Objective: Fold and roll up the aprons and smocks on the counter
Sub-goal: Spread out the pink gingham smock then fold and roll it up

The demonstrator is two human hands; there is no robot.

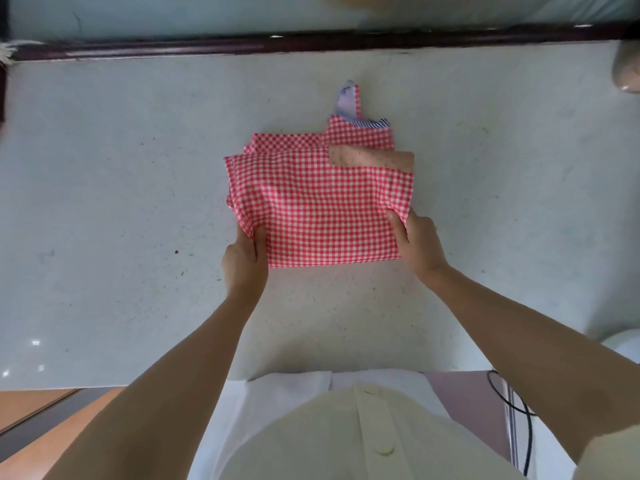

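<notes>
A red and white gingham apron (322, 206) lies folded into a rough square in the middle of the pale counter (121, 174). A tan patch (370, 157) shows near its far right corner, and a striped strap (348, 98) sticks out beyond the far edge. My left hand (244, 263) grips the near left corner, thumb on top of the cloth. My right hand (415, 242) pinches the near right edge, fingers tucked under the fabric.
A dark wooden ledge (242, 46) runs along the counter's far edge. A rounded object (627, 69) sits at the far right. A white object (623, 344) and a black cable (519, 407) lie near the counter's front right edge.
</notes>
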